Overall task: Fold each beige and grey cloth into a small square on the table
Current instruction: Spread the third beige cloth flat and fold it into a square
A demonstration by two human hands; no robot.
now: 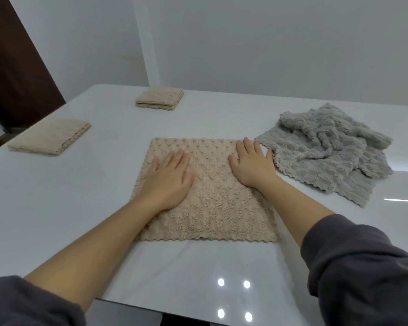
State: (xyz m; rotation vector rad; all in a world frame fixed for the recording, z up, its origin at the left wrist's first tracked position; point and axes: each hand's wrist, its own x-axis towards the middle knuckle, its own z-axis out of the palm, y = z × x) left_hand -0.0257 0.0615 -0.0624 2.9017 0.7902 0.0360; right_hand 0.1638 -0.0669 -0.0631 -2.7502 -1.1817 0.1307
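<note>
A beige textured cloth (212, 203) lies spread flat in the middle of the white table (57, 208). My left hand (169, 177) presses flat on its left part with straight fingers. My right hand (251, 162) lies flat on its upper right part, fingers spread, the little finger near the edge of the grey cloth. Crumpled grey cloths (327, 149) lie in a heap to the right. Two beige cloths are folded into squares: one at the left (50, 139), one at the far middle (159, 98).
The table's near edge runs below my forearms, with ceiling-light reflections on the glossy top. A white wall stands behind the table and a dark brown door (14, 67) is at the far left.
</note>
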